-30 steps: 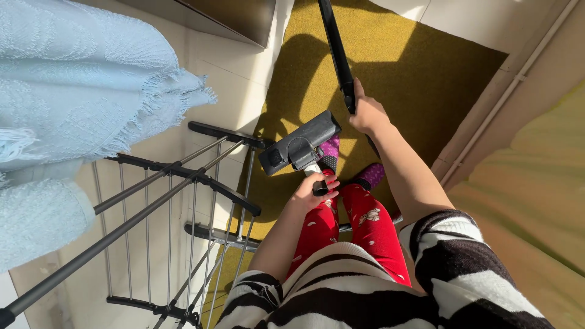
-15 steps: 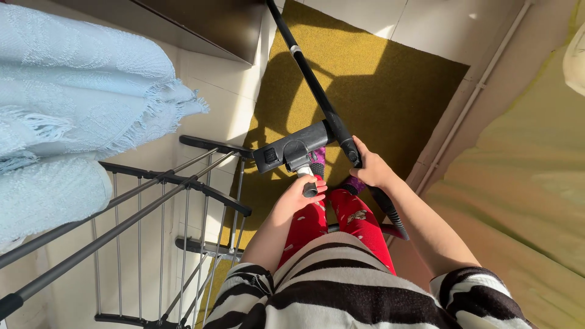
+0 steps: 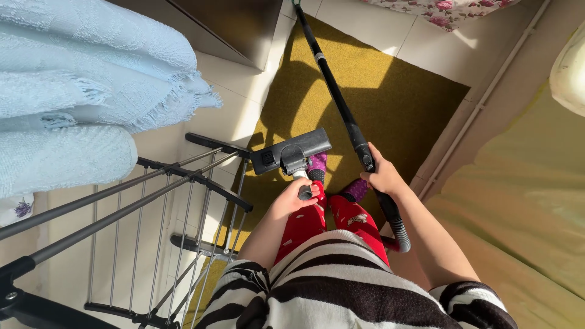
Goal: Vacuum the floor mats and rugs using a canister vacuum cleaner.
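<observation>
Black floor head (image 3: 291, 152) hangs off the floor at 12 o'clock from my left hand (image 3: 291, 200), fingers wrapped round its grey neck. Right hand (image 3: 382, 176) at 3 o'clock, fingers closed on the tube (image 3: 341, 103). I'd line neck w/ tube end, push straight, no twisting. No pkgs, labels or signs seen; yellow rug (image 3: 390, 97) below.

We reach both bare forearms forward from striped sleeves. Our left hand (image 3: 291, 198) curls shut toward twelve o'clock, thumb up. Our right hand (image 3: 382, 175) sits at two o'clock from it, fingers clenched, wrist straight.
</observation>
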